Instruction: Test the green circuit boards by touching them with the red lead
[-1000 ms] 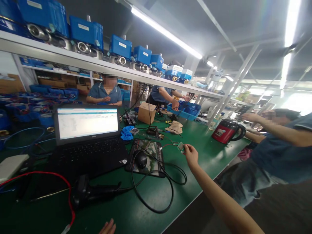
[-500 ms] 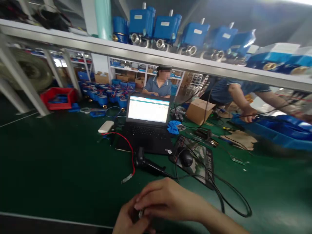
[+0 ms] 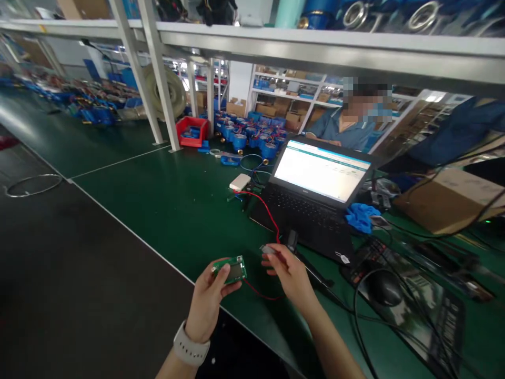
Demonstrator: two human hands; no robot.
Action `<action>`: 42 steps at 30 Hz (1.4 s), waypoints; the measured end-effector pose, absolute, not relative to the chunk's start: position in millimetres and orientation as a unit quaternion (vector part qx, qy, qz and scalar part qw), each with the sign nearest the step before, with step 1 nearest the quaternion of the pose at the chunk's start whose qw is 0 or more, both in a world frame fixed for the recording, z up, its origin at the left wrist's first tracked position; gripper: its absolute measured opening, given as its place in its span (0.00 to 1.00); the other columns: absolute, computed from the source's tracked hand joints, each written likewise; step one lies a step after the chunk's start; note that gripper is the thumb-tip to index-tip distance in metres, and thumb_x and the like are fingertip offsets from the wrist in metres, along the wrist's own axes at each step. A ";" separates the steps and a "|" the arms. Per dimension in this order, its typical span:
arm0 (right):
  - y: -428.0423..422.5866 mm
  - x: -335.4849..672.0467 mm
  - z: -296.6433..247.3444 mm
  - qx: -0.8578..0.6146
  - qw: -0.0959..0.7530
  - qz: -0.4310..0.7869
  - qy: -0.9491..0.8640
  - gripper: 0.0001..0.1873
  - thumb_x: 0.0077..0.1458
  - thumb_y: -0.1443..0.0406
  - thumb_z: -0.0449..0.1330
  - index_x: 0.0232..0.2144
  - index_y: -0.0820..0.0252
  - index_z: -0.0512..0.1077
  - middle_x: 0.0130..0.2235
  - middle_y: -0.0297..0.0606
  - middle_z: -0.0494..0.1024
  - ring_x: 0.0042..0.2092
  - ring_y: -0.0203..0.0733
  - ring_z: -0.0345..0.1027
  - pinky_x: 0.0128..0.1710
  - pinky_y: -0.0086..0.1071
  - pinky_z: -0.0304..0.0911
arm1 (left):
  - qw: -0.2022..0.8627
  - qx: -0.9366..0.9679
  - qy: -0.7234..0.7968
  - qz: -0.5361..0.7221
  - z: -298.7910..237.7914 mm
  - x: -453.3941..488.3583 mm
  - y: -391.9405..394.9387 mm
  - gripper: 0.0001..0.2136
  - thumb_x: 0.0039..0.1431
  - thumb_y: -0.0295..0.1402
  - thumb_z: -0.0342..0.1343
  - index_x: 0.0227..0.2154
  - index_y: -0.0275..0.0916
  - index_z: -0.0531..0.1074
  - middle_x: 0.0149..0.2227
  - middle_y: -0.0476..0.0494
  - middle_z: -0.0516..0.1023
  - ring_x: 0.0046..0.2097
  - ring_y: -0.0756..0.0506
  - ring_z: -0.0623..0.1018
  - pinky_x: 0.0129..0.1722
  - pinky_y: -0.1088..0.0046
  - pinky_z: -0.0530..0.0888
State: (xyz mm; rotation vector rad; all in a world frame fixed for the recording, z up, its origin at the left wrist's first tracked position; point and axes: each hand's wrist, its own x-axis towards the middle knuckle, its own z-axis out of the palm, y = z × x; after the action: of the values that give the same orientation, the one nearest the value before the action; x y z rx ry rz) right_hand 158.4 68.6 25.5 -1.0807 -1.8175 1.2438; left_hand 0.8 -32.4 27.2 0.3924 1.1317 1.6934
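A: Entry, head view. Left hand (image 3: 208,298), state?

B: Curled around a small green circuit board (image 3: 231,269), thumb on its near face, fingers behind. Board is held just above the near edge of the green counter (image 3: 165,210), tilted toward the camera. A pale watch (image 3: 190,348) sits on that wrist.

A: Right hand (image 3: 290,273)?

B: Fingertips pressed together, pinching a small grey connector end (image 3: 268,248). It is just right of the board, not touching it. A thin red wire (image 3: 256,292) sags from the board's right edge toward the right hand; where it ends I cannot tell.

A: Surroundings?

B: Far right of the hands: an open black laptop (image 3: 315,202), screen lit with a white page. A second red wire (image 3: 265,208) runs from the laptop's left side down toward the right hand. A small white box (image 3: 240,182) lies left of the laptop. A blue cloth (image 3: 361,217) lies at the laptop's right corner, a cardboard box (image 3: 445,202) farther right. A black mouse (image 3: 382,287) rests on a mat to the near right, with black cables looping around it.

A: Others present?

B: One person in a blue shirt (image 3: 340,131) sits beyond the laptop. Blue round units (image 3: 252,138) cluster on the far counter beside a red bin (image 3: 193,130).
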 end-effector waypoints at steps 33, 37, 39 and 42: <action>35.4 130.1 15.7 -0.373 0.410 0.292 -0.780 0.05 0.58 0.67 0.57 0.36 0.59 0.73 0.33 0.36 0.78 0.32 0.37 0.73 0.31 0.28 0.70 | 0.385 0.238 0.530 0.718 12.5 15.0 -20.6 0.10 0.58 0.37 0.57 0.38 0.36 0.69 0.37 0.46 0.76 0.38 0.48 0.79 0.36 0.73 0.81; 35.8 128.7 16.0 -0.372 0.404 0.273 -0.790 0.06 0.58 0.69 0.56 0.36 0.61 0.73 0.33 0.37 0.78 0.33 0.36 0.73 0.32 0.27 0.69 | 0.370 0.254 0.539 0.713 11.2 17.7 -23.2 0.10 0.57 0.36 0.57 0.39 0.37 0.70 0.38 0.46 0.76 0.39 0.48 0.78 0.38 0.73 0.81; 35.6 127.9 16.5 -0.373 0.398 0.262 -0.796 0.06 0.58 0.69 0.56 0.36 0.60 0.72 0.33 0.36 0.78 0.33 0.37 0.73 0.33 0.28 0.69 | 0.366 0.257 0.545 0.709 11.4 18.3 -24.0 0.10 0.57 0.37 0.57 0.39 0.37 0.71 0.39 0.46 0.76 0.40 0.48 0.78 0.38 0.72 0.81; 34.5 126.6 17.6 -0.374 0.389 0.245 -0.806 0.06 0.58 0.69 0.55 0.36 0.60 0.72 0.33 0.36 0.78 0.34 0.38 0.73 0.35 0.30 0.69 | 0.364 0.262 0.552 0.703 10.8 19.0 -24.3 0.11 0.57 0.37 0.57 0.40 0.37 0.71 0.38 0.45 0.76 0.40 0.47 0.78 0.39 0.71 0.81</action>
State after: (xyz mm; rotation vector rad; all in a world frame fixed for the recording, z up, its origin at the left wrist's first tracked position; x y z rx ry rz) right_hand 126.6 34.5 17.6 -0.9507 -2.0485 0.6243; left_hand 19.0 -24.3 10.8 0.6732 1.4205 1.8082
